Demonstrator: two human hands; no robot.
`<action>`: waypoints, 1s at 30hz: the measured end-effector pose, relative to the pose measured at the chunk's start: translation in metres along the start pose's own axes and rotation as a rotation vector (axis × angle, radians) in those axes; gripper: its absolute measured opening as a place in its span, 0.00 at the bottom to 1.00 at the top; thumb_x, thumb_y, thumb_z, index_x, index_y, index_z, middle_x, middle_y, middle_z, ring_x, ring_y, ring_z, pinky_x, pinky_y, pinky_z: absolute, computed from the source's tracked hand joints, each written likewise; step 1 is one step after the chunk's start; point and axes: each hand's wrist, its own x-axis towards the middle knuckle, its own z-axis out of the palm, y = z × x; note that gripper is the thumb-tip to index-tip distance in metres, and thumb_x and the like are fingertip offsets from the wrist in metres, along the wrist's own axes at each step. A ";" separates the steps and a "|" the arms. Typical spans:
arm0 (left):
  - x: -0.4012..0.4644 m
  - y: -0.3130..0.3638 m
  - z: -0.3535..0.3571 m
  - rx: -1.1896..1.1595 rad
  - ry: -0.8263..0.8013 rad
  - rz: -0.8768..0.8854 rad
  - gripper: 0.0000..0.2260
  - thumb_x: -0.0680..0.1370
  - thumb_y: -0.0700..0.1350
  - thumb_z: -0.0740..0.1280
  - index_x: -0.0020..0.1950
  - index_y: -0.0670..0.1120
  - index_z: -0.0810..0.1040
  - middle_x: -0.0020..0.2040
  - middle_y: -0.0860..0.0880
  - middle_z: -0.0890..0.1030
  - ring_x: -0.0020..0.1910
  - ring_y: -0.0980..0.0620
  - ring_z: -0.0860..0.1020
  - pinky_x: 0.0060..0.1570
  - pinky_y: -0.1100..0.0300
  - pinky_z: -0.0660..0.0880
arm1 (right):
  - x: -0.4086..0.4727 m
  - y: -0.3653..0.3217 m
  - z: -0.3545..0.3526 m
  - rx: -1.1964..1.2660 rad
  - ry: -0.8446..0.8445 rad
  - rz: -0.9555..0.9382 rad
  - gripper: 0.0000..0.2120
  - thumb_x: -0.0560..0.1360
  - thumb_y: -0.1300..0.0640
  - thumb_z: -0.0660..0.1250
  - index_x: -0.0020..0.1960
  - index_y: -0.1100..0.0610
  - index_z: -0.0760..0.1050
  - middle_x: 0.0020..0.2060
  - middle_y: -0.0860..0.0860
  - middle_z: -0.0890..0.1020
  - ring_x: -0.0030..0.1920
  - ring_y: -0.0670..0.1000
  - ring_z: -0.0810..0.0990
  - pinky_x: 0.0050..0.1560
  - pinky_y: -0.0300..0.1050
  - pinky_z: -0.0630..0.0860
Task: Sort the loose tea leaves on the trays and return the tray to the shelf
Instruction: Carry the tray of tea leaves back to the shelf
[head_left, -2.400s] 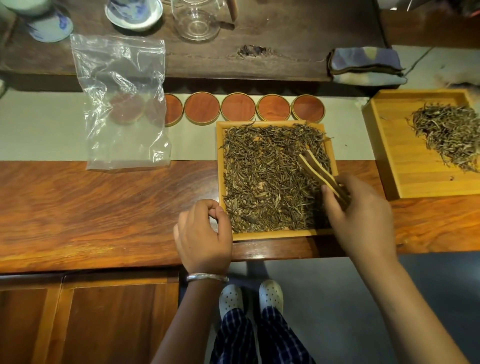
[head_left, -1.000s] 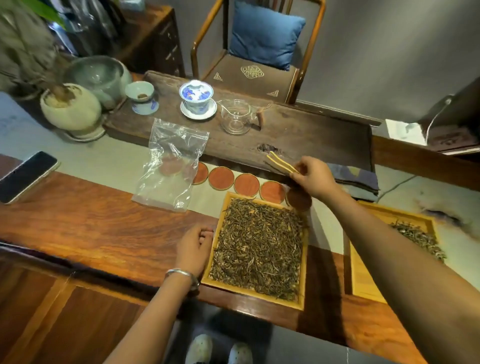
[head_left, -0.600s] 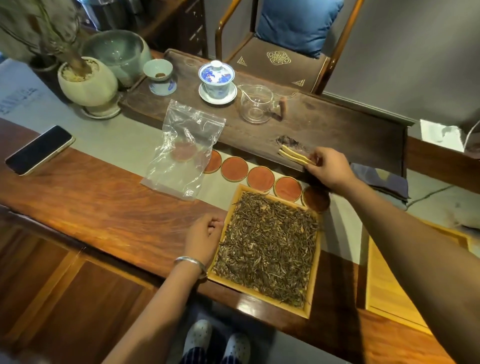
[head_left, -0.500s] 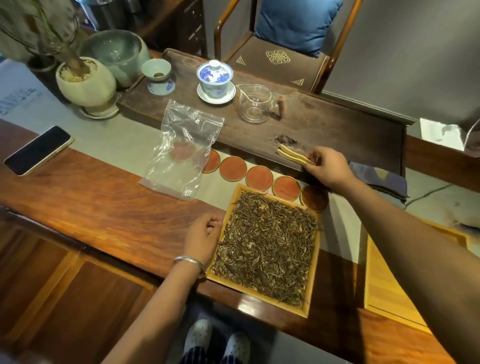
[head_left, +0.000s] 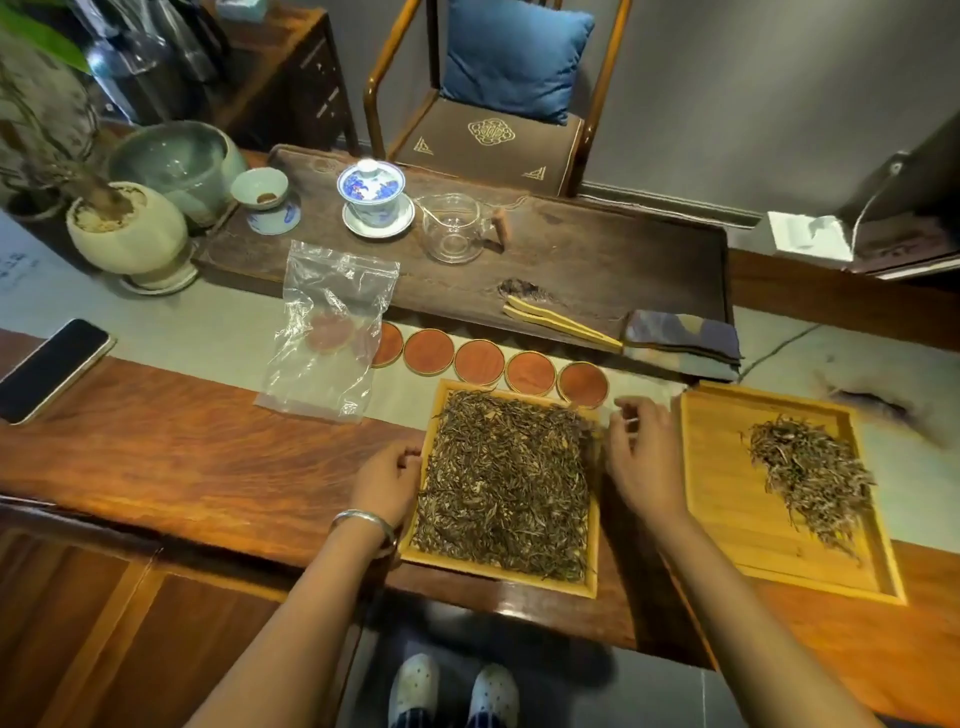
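- One phone (head_left: 49, 370) lay far left of the full tray (head_left: 592, 519), on the wooden table (head_left: 208, 457).
- One clear plastic bag (head_left: 327, 338) lay left of and behind that tray, covering part of a row of round coasters (head_left: 480, 362); I counted five in the open.
- The left hand (head_left: 387, 486) sat at the tray's left rim, fingers curled against the edge.
- The tray was filled with tea leaves (head_left: 506, 480).
- One pair of bamboo tongs (head_left: 561, 322) lay behind the tray on the dark board (head_left: 571, 260).
- The right hand (head_left: 641, 457) hovered at the tray's right rim, fingers loosely spread, gripping nothing.
- A second tray (head_left: 727, 493) stood right of it, bearing one small leaf pile (head_left: 810, 467).
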 end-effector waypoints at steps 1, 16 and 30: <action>-0.001 0.001 -0.002 0.022 -0.015 0.001 0.09 0.79 0.42 0.62 0.55 0.47 0.80 0.50 0.48 0.83 0.45 0.50 0.78 0.45 0.60 0.70 | -0.023 0.007 0.002 0.021 0.000 0.100 0.10 0.79 0.57 0.59 0.57 0.60 0.75 0.50 0.55 0.78 0.47 0.50 0.75 0.47 0.40 0.70; -0.012 -0.010 -0.001 -0.051 -0.007 0.075 0.12 0.78 0.40 0.64 0.59 0.44 0.80 0.53 0.46 0.82 0.47 0.53 0.74 0.50 0.61 0.67 | -0.083 0.014 0.031 0.227 -0.063 0.462 0.08 0.79 0.61 0.60 0.49 0.62 0.77 0.42 0.54 0.80 0.43 0.52 0.77 0.39 0.42 0.68; -0.027 0.010 -0.021 -0.340 -0.057 0.143 0.10 0.79 0.39 0.62 0.59 0.42 0.78 0.52 0.50 0.80 0.49 0.57 0.76 0.48 0.72 0.69 | -0.089 -0.002 0.009 0.589 -0.077 0.664 0.10 0.81 0.54 0.55 0.55 0.54 0.73 0.47 0.47 0.77 0.50 0.46 0.74 0.52 0.44 0.69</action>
